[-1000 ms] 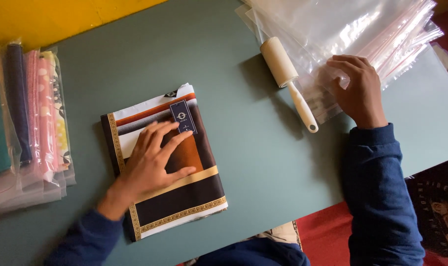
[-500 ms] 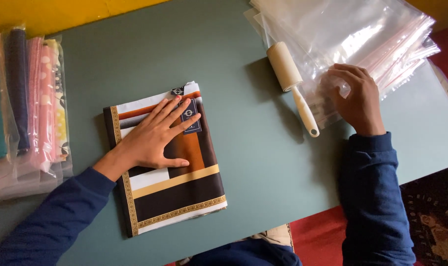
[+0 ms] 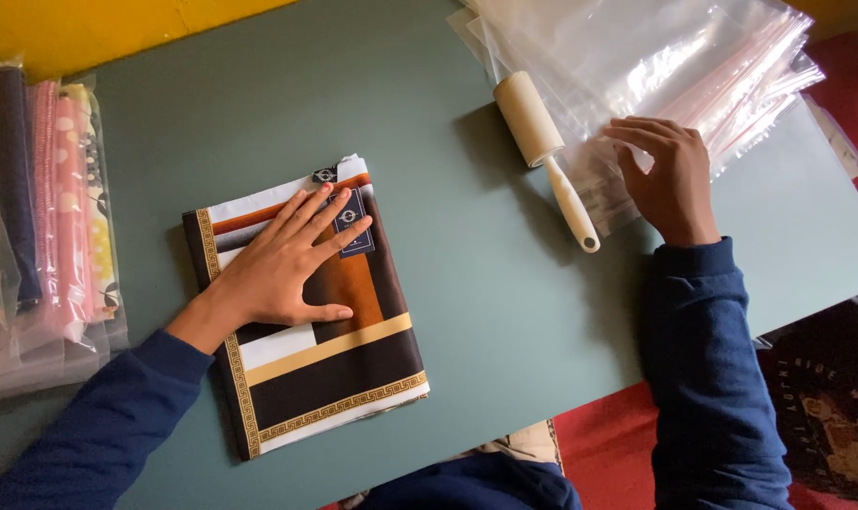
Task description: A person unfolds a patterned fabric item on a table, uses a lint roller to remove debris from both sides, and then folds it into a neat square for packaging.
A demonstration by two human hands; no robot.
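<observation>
Pressing our left hand (image 3: 282, 269) flat, fingers spread, on the folded patterned scarf (image 3: 306, 312) mid-table, we rested our right hand (image 3: 670, 175) open-fingered on the clear zip bags (image 3: 637, 66) beside the lint roller (image 3: 547, 151), gripping nothing; bagging seemingly began, needing one bag separated.

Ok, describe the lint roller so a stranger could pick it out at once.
Start at the green table and look to its upper right, where a stack of clear zip bags lies under the right hand. The lint roller lies just left of that hand, at the stack's edge. It is the only rigid thing there: a cream cylinder on a slim white handle.
</observation>
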